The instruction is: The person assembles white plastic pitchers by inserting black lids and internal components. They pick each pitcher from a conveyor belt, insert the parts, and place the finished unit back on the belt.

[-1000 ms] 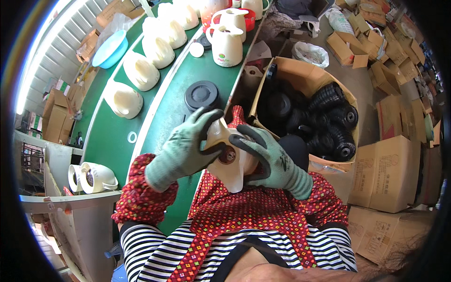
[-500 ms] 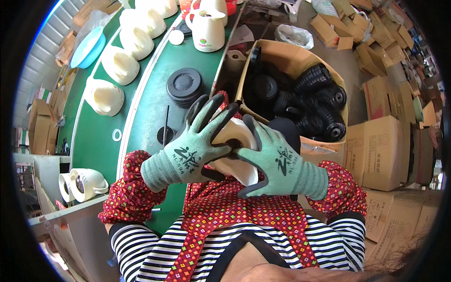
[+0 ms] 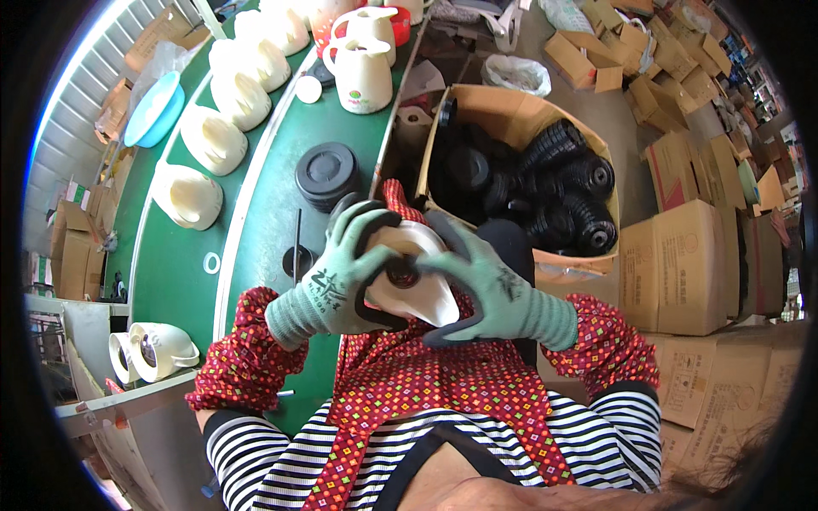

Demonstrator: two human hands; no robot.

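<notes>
In front of my apron I hold a cream-white plastic jug body [image 3: 417, 300], its spout pointing down and to the right. My left hand [image 3: 345, 271], in a green glove with dark fingertips, grips its left side. The right hand [image 3: 484, 277], gloved alike, is curved round the other side, its thumb reaching over the opening. Inside the opening shows a dark reddish-brown round part [image 3: 400, 274]; the thumbs partly cover it. Just beyond my left hand stands a stack of black round discs [image 3: 327, 173]. A black round piece with a thin rod [image 3: 298, 260] lies nearer.
Several cream jug tops [image 3: 189, 196] line the green bench [image 3: 256, 247] on the left. Cream jugs [image 3: 362, 75] stand at the far end. A carton of black ribbed parts [image 3: 430, 162] sits beyond my right hand. Stacked cardboard boxes [image 3: 673, 268] fill the right side.
The left fingers have curled in closer round the jug body, and the thumbs have moved apart, showing more of the opening. The right hand has shifted slightly left. The view has tilted a little.
</notes>
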